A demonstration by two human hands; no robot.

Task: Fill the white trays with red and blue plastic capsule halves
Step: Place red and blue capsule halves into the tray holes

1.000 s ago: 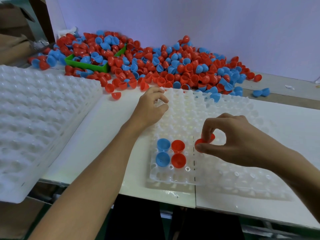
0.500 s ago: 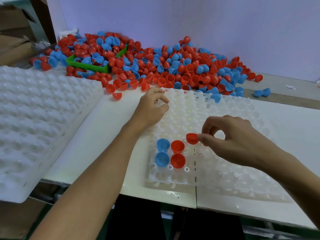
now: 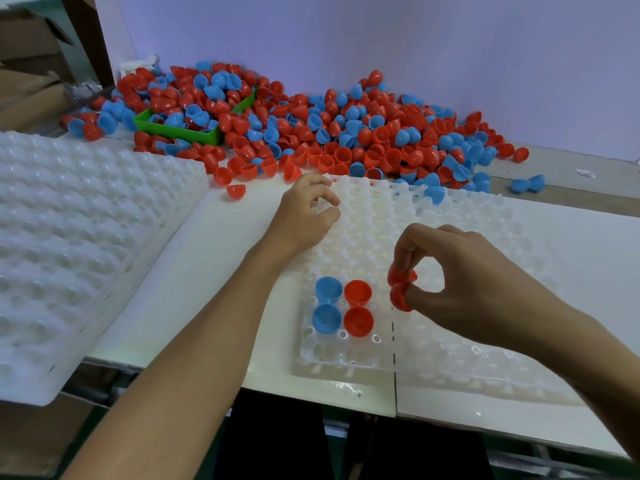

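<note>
While pinched, red capsule halves (image 3: 400, 287) sit between right-hand fingers (image 3: 403, 251).

The right hand (image 3: 478, 289) now pinches 2 red halves (image 3: 400, 287), shifted slightly nearer.

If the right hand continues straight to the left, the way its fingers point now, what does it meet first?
Probably the upper red half seated in the white tray, just left of the red halves the right hand pinches. Its height above the tray is unclear.

Open white tray (image 3: 467, 244) pockets beyond 4 seated halves (image 3: 343, 306); capsule pile (image 3: 346, 133) behind.
</note>
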